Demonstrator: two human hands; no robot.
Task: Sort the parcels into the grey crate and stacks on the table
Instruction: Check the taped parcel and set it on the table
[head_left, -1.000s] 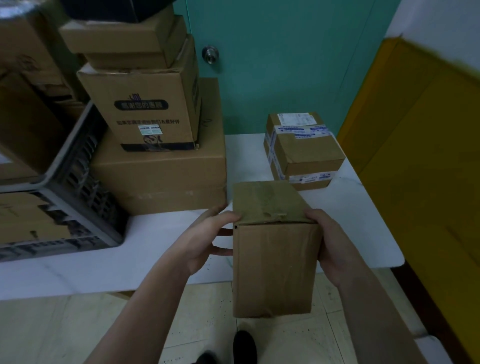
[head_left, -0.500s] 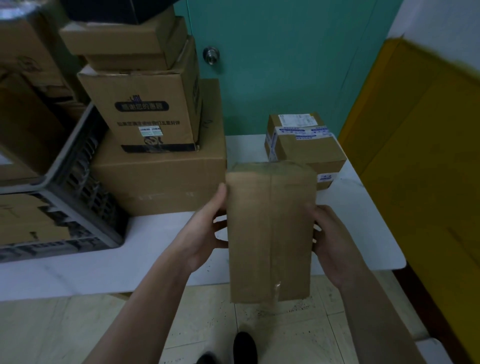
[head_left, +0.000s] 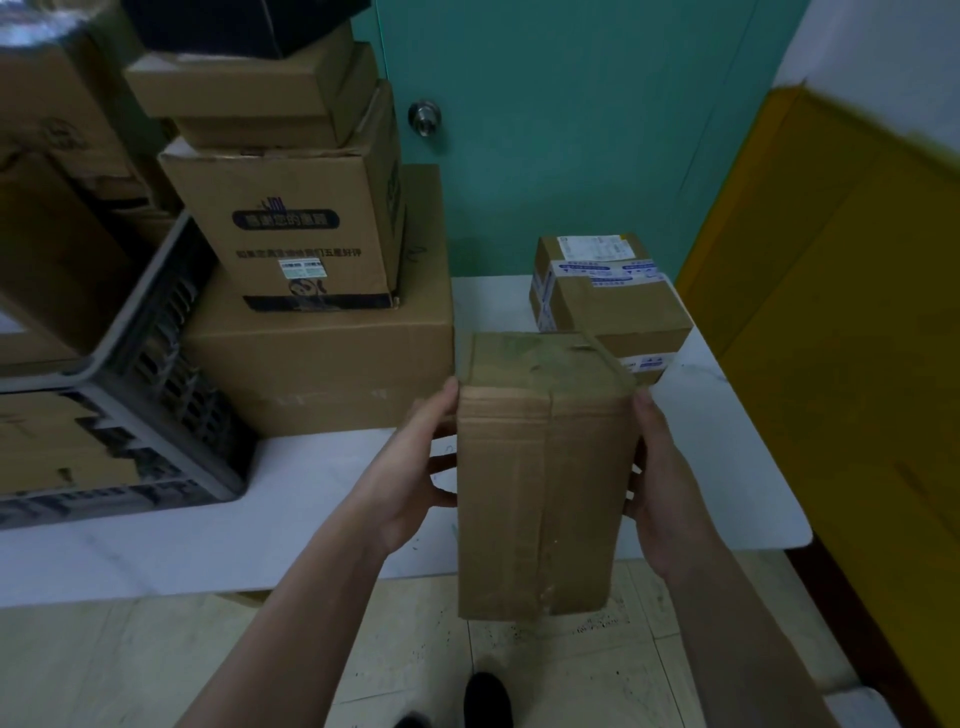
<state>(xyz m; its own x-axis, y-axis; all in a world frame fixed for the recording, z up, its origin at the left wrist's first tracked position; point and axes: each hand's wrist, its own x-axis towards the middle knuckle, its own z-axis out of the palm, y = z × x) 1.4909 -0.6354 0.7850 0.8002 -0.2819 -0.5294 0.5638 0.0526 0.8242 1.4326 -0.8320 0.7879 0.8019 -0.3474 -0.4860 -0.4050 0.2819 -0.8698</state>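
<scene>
Tilted the tall brown taped cardboard parcel (head_left: 540, 483) back, baring its top end again, left grip (head_left: 415, 467) and right grip (head_left: 667, 499) clasping its sides over the near edge of the white counter (head_left: 311, 525); probably label-hunting, still unsorted.

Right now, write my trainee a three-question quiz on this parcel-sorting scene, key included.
1. True or false: the plain parcel rests flat on the table.
2. What grips the plain parcel? A) one hand B) both hands C) nothing
3. Fill in: the labelled parcel sits on the table to the ____ of the box stack.

Key: 1 false, it is held in the air at the table's near edge. 2 B, the left hand and right hand hold its sides. 3 right.
</scene>
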